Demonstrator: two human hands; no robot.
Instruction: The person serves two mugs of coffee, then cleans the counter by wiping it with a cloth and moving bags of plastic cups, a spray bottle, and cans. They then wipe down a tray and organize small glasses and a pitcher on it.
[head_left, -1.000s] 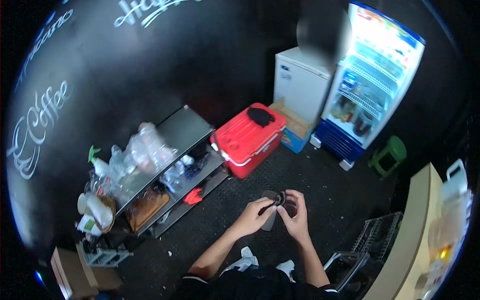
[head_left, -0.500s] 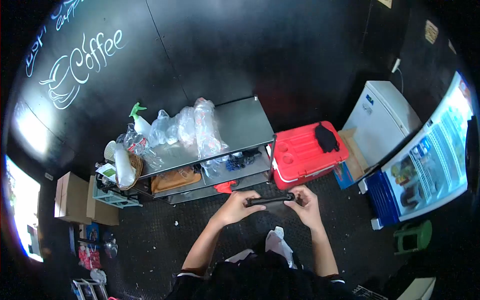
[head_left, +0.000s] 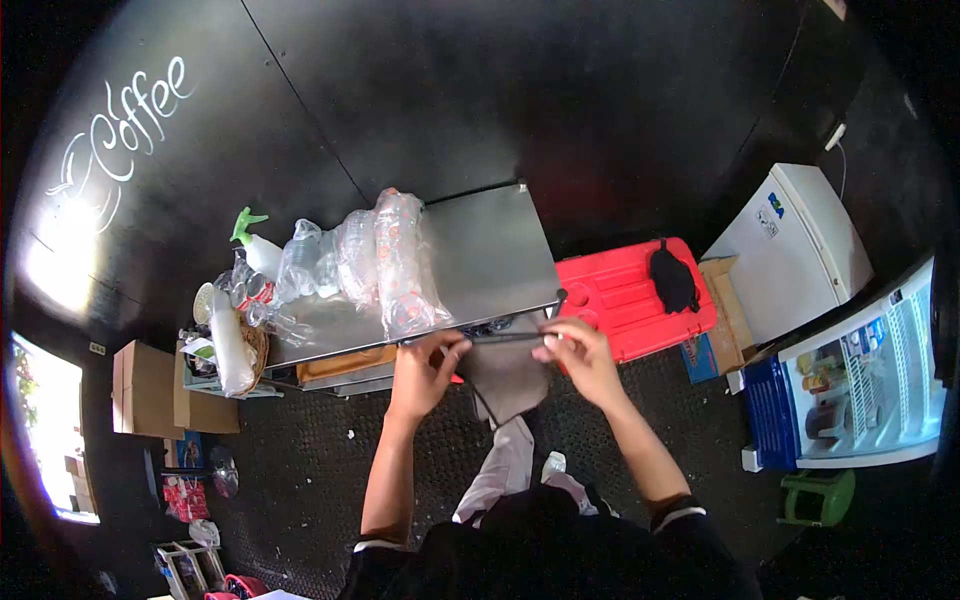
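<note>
Grey cloth (head_left: 512, 380) hangs upright before the steel shelf (head_left: 490, 240). Your left hand (head_left: 424, 376) pinches its dark top edge (head_left: 500, 338) near one end, your right hand (head_left: 582, 362) the other; hold both pinches level, edge taut.

A flat grey-brown piece (head_left: 510, 378) hangs mid-scene. Its dark far edge runs straight, left to right, and its near end narrows.
</note>
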